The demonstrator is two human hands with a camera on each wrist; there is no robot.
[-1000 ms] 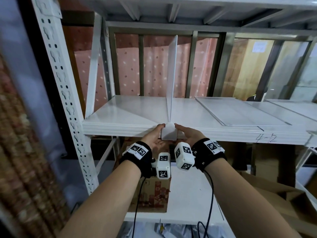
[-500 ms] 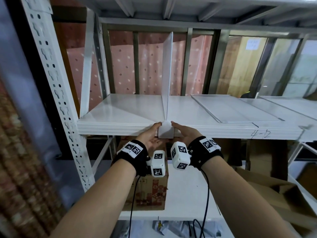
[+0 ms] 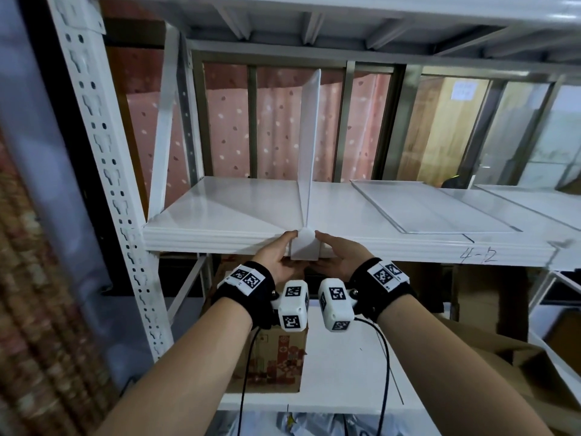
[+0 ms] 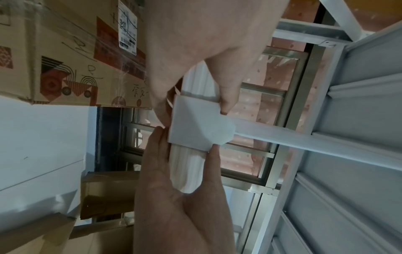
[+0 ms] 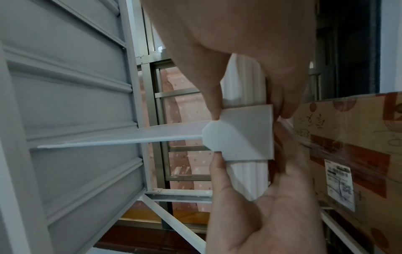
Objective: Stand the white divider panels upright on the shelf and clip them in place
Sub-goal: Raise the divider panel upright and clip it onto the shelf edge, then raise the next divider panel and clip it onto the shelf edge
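Observation:
One white divider panel (image 3: 309,146) stands upright on the white shelf (image 3: 226,212), running front to back. At its foot a white clip (image 3: 303,245) sits over the shelf's front lip. My left hand (image 3: 278,251) pinches the clip's left side, thumb on top and fingers under the lip. My right hand (image 3: 336,251) pinches the right side the same way. In the left wrist view the clip (image 4: 195,130) lies between both thumbs, with the panel (image 4: 304,142) edge-on behind. The right wrist view shows the clip (image 5: 245,135) and panel (image 5: 130,137) likewise.
Two more white panels (image 3: 430,209) (image 3: 534,206) lie flat on the shelf to the right. A perforated upright post (image 3: 103,171) stands at the left. A cardboard box (image 3: 276,357) sits on the lower shelf under my wrists. The upper shelf (image 3: 345,26) is overhead.
Both hands stay pinched on the clip at the shelf's front lip. The panel stays upright. Only the head view has shifted a little.

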